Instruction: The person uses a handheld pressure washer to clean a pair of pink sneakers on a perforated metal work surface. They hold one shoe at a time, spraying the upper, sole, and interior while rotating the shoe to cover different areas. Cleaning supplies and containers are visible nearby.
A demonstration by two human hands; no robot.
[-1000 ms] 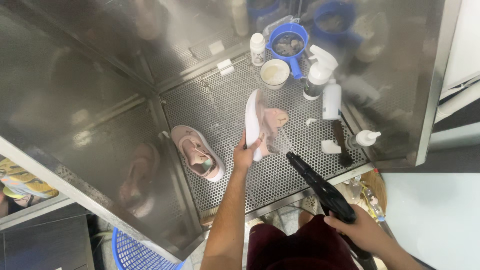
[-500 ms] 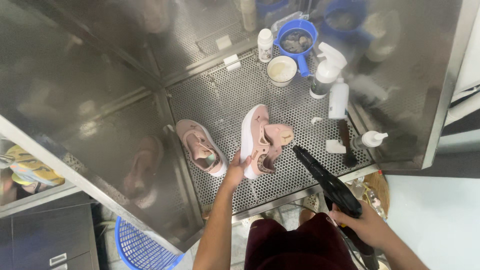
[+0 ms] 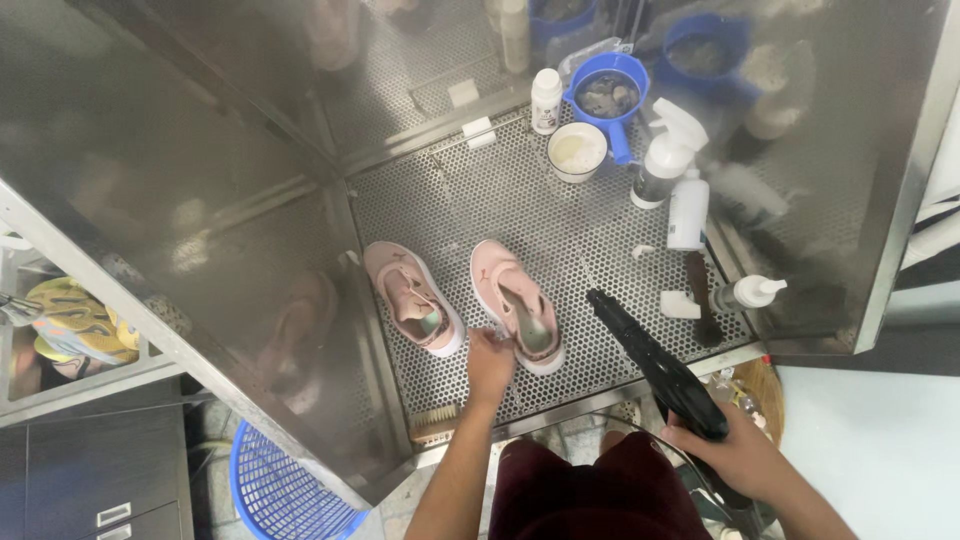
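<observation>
From above, the left hand (image 3: 490, 362) pinches the heel of a pink fabric sneaker (image 3: 518, 316) resting on the perforated steel tray (image 3: 440, 215), just beside its twin (image 3: 412, 297). The right hand (image 3: 738, 455) is wrapped tight around a black spray gun (image 3: 655, 362). Aimed carelessly, spray could topple the white bottles (image 3: 688, 208) nearby; open mesh lies behind the shoes.

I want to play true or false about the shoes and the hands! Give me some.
1. The left hand touches the pink shoe on the right. True.
2. The right hand holds a blue cup. False: it holds a black spray gun.
3. Both pink shoes lie on the perforated metal floor. True.
4. The other pink shoe sits in the blue basket. False: it lies on the floor beside the first.
</observation>
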